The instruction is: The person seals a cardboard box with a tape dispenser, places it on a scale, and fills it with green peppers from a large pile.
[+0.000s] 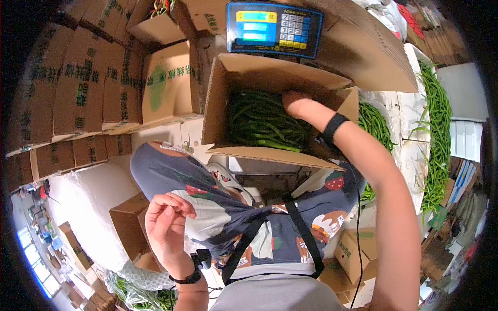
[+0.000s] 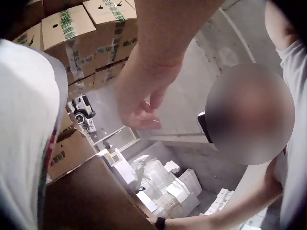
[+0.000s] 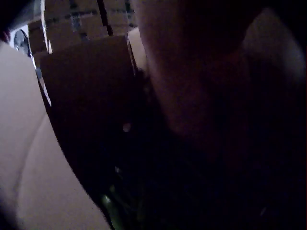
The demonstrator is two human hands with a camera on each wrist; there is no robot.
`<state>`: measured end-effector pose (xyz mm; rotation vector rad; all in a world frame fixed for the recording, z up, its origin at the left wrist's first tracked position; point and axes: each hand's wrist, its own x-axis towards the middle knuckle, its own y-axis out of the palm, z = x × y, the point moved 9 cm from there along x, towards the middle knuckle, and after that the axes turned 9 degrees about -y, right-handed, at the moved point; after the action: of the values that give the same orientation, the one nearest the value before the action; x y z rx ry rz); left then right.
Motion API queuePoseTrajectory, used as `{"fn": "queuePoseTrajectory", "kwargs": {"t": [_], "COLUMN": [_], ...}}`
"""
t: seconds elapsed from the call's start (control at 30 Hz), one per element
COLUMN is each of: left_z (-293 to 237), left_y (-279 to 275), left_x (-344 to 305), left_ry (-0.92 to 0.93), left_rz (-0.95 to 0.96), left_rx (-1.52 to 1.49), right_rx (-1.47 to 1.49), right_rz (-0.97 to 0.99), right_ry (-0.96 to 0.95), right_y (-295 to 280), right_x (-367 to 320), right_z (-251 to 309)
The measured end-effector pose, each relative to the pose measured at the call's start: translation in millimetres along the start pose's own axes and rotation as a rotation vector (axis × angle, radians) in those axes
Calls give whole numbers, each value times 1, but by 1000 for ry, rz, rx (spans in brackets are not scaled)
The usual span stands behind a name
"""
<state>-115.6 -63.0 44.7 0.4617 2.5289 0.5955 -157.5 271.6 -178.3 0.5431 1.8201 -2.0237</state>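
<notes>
An open cardboard box holds a layer of long green peppers. The right hand reaches into the box at its right side, against the peppers; its fingertips are hidden in the head view, and the right wrist view is too dark to show them. A few peppers show faintly there. Held above the person's lap, away from the box, the left hand has loosely curled fingers with nothing in them. In the left wrist view the same hand hangs with bent fingers and holds nothing.
A scale display stands behind the box. Stacked cartons fill the left side. More green peppers lie in a long white container at the right, and others beside the box. A plastic-wrapped bag of greens is at lower left.
</notes>
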Motion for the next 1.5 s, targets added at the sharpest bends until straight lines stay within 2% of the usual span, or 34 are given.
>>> {"fn": "queuePoseTrajectory", "kwargs": {"t": [0.03,0.1,0.13,0.2,0.23,0.3,0.33,0.43,0.53,0.63,0.8,0.87,1.0,1.07,1.1,1.17,1.2,1.3,1.33,1.4,1.43,1.5], "left_z": [1,1,2,6,7,10,8,4,6,10,15,16,15,13,13,14,15,14,15,21,25,36], "left_y": [8,15,16,12,11,3,6,6,7,5,2,2,6,4,2,3,4,18,22,27,31,50], "left_x": [0,-5,-9,-12,-12,-11,-11,-11,-8,-8,-6,-6,-6,-10,-11,-11,-12,-13,-11,-7,-3,3], "left_ry": [-4,-1,-1,-18,-20,-49,-37,-5,-33,-49,-58,-65,-60,-45,-45,-44,-41,-39,-39,-85,-88,-126], "left_rz": [26,58,64,42,41,-38,3,21,20,8,13,-1,8,16,2,-2,-14,-9,-22,-54,-24,72], "left_rx": [-1,-13,-11,-13,-9,-12,-11,-21,-27,-35,-30,-25,-31,-18,-19,-26,-15,48,89,132,158,159], "right_rx": [86,-101,-97,21,25,-51,-49,-81,-186,-213,-143,-73,-53,-47,-44,-46,-47,-2,53,569,807,822], "right_rz": [-24,261,254,-101,-101,-148,-151,-155,-250,-151,4,143,162,2,3,-175,-175,-121,67,-450,-617,-1000], "right_ry": [-39,-132,-132,-6,-6,129,134,53,-10,-58,-10,38,180,110,111,80,93,-201,-227,-584,-532,100], "right_y": [1,29,37,27,34,31,30,22,6,3,-39,-30,0,2,13,12,0,-58,-95,-188,-215,-216], "right_x": [-13,-8,-5,1,5,4,2,-1,-6,-10,-38,-37,-14,-3,0,3,-6,-44,-80,-185,-243,-370], "right_z": [2,0,-1,-14,-12,-17,-19,-11,-7,1,4,-1,-19,-12,-11,-10,-10,20,28,2,-35,-130]}}
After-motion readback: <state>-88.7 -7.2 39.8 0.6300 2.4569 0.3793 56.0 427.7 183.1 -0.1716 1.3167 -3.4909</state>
